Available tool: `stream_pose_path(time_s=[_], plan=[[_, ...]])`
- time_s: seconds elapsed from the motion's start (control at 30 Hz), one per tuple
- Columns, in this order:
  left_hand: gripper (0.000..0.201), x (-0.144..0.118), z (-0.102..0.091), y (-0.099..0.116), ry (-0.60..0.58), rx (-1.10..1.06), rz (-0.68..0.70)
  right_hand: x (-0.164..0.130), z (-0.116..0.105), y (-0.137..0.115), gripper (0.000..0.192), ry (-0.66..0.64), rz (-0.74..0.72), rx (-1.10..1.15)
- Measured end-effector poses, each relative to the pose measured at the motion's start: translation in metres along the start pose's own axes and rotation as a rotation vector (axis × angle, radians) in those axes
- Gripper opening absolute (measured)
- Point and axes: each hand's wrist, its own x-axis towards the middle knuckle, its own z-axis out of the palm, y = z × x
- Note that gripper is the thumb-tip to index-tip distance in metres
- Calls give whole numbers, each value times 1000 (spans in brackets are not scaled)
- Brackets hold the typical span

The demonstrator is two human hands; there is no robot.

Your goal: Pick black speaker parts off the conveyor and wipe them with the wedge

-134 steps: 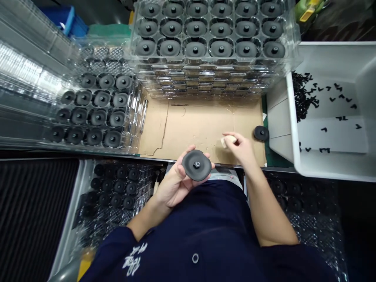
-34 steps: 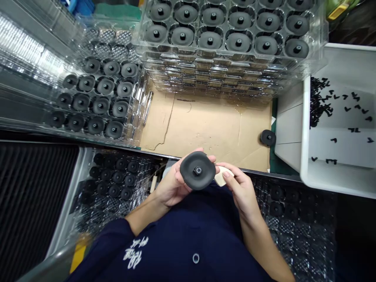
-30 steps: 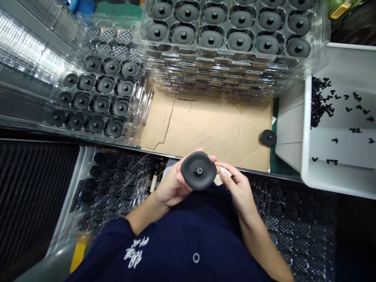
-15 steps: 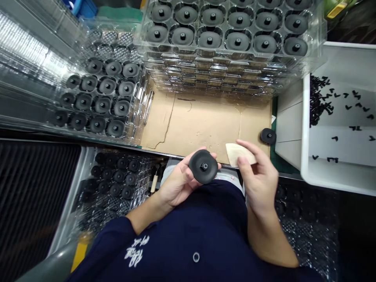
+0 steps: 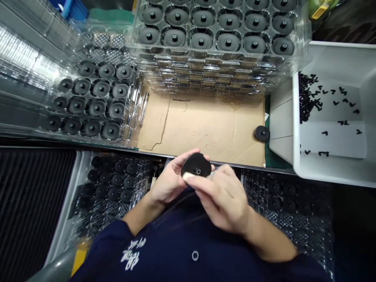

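Observation:
My left hand (image 5: 169, 181) grips a black rounded disc (image 5: 196, 162) with a small central stub, tilted in front of my body. Over its lower edge reaches my right hand (image 5: 225, 196), fingers closed on a pale cream pad (image 5: 188, 176). Only a small bit of the pad shows, touching the disc's face near the stub; the rest is hidden by my fingers. A similar black disc (image 5: 262, 133) lies at the right end of the cardboard (image 5: 202, 121).
Stacked clear trays (image 5: 211, 58) of black discs stand at the back, and another clear tray (image 5: 129, 125) is on the left. A white bin (image 5: 296, 156) with small black pieces stands right. More trays of discs (image 5: 114, 180) sit below the table edge.
My right hand has moved left and brought the cream pad onto the disc. The disc has tilted in my left hand. The whole view has shifted slightly.

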Motion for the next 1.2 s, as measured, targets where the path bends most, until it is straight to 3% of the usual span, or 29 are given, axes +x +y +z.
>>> stream_pose_path(time_s=[0.07, 0.13, 0.2, 0.3, 0.43, 0.57, 0.6, 0.73, 0.83, 1.0, 1.1, 1.2], plan=[[66, -2, -2, 3, 13, 5, -19, -8, -6, -1, 25, -74, 64, -16], [65, -4, -2, 3, 45, 0, -64, -11, -10, 2, 27, -31, 140, -159], [59, -5, 0, 2, 59, -23, -138, -7, -9, 10, 27, 38, 31, -240], [46, -6, 2, 0, 46, 6, -216, 3, -6, 22, 25, 15, -194, -68], [45, -6, -4, -1, 29, 117, -217, 6, -3, 23, 28, -51, 83, -40], [55, -6, -7, -3, 17, 57, -179, 2, -1, 30, 30, -35, 19, 48], [57, -8, -7, -2, 9, 35, -176, 1, -1, 38, 29, -33, 83, 92], [62, -14, -1, 5, -4, -69, -171, -12, 3, 81, 24, -25, 575, 168], [60, -18, 1, 7, -24, -92, -143, -34, 19, 96, 29, -157, 722, 285], [70, -20, -4, 2, 80, -22, -123, -68, 48, 86, 30, -400, 759, 477], [67, -22, -6, 2, 28, -16, -133, -62, 36, 73, 29, -285, 753, 402], [64, -22, -6, 1, -73, -35, -109, -41, 6, 48, 30, 58, 605, 193]])
